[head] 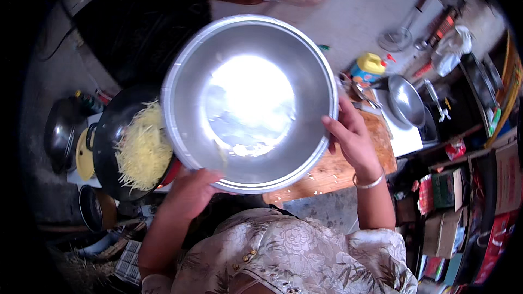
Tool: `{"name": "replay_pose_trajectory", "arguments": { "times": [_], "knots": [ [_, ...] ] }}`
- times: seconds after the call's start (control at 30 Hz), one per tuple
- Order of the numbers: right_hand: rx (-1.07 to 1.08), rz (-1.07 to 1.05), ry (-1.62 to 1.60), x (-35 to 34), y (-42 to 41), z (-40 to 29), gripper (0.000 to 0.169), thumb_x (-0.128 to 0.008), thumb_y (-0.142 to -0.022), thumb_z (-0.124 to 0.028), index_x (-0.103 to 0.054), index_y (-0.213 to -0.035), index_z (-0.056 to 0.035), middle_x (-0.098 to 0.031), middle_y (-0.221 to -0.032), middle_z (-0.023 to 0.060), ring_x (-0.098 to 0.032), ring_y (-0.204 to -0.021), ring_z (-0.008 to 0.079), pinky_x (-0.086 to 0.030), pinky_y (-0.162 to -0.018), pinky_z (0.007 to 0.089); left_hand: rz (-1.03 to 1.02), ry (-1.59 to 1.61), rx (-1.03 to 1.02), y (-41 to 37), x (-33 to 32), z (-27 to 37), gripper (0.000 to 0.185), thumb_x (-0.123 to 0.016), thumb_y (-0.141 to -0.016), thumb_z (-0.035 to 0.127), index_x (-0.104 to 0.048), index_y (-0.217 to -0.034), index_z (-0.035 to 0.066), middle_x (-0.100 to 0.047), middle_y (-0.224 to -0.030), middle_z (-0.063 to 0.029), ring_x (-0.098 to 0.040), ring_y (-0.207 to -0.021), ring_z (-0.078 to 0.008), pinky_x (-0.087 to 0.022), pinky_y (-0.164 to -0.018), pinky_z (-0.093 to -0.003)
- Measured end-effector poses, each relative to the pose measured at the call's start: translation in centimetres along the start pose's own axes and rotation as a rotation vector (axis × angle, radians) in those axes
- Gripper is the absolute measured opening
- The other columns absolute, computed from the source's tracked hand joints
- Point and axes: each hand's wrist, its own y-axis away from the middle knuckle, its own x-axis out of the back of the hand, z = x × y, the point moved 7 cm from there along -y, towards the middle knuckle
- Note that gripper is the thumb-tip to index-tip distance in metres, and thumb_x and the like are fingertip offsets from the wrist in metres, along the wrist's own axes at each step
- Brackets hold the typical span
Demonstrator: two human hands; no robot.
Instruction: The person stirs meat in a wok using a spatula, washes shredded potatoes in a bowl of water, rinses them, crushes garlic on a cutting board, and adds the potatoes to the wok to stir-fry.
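Observation:
Between my two hands I hold a large stainless steel basin (188, 90), its bright inside turned up towards the camera. My left hand (194, 190) grips the rim at the lower left. At the right side of the rim is my right hand (349, 134), its thumb over the edge and a bangle on the wrist. A few pale shreds cling to the inner wall near my left hand. Left of the basin, a black wok (106, 147) holds a heap of pale yellow shreds (143, 151), probably potato. The basin covers the wok's right part.
A wooden board (367, 130) lies partly under the basin, with scattered bits on it. To the right are a yellow-and-blue jug (367, 67), a metal bowl (405, 100) and a tap (437, 100). A yellow lid (84, 153) and a dark pot (92, 208) stand at the left.

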Motion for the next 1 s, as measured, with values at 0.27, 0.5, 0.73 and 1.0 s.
{"name": "replay_pose_trajectory", "arguments": {
  "times": [0.27,0.5,0.73,1.0],
  "knots": [
    [-0.235,0.443,0.004,19.8,11.9,13.0,0.032,-0.051,-0.084,-0.002,-0.050,-0.115,0.0018,-0.057,-0.077,0.0044,-0.052,-0.051,0.0096,-0.041,-0.039,0.0222,-0.217,-0.172,0.482,-8.0,-8.4,-15.2,0.057,-0.049,-0.095,0.016,-0.018,-0.142,0.010,-0.051,-0.124,-0.0171,-0.060,-0.105,-0.0295,-0.052,-0.074,-0.0328],
    [-0.248,0.796,0.063,33.5,19.1,19.1,0.022,-0.051,-0.081,0.000,-0.053,-0.103,0.0008,-0.056,-0.072,0.0041,-0.050,-0.048,0.0099,-0.041,-0.038,0.0236,-0.070,-0.359,0.470,-7.3,-4.5,-17.3,0.033,-0.049,-0.094,0.019,-0.041,-0.123,0.005,-0.057,-0.118,-0.0188,-0.061,-0.102,-0.0275,-0.050,-0.077,-0.0319],
    [-0.087,1.122,-0.032,47.8,14.0,17.2,0.005,-0.056,-0.083,-0.007,-0.055,-0.084,-0.0021,-0.047,-0.060,-0.0011,-0.045,-0.043,0.0084,-0.042,-0.038,0.0217,0.212,-0.275,0.428,-5.6,-0.7,-16.9,0.016,-0.054,-0.093,0.018,-0.051,-0.104,0.008,-0.062,-0.109,-0.0140,-0.063,-0.094,-0.0227,-0.050,-0.070,-0.0297],
    [0.020,1.361,-0.272,57.1,6.6,18.2,0.010,-0.055,-0.080,0.002,-0.048,-0.074,0.0047,-0.053,-0.068,0.0118,-0.055,-0.053,0.0223,-0.053,-0.047,0.0308,0.405,-0.200,0.274,-3.0,2.7,-17.3,0.013,-0.054,-0.093,0.020,-0.053,-0.099,0.008,-0.064,-0.105,-0.0145,-0.065,-0.091,-0.0220,-0.053,-0.064,-0.0274]
  ]
}}
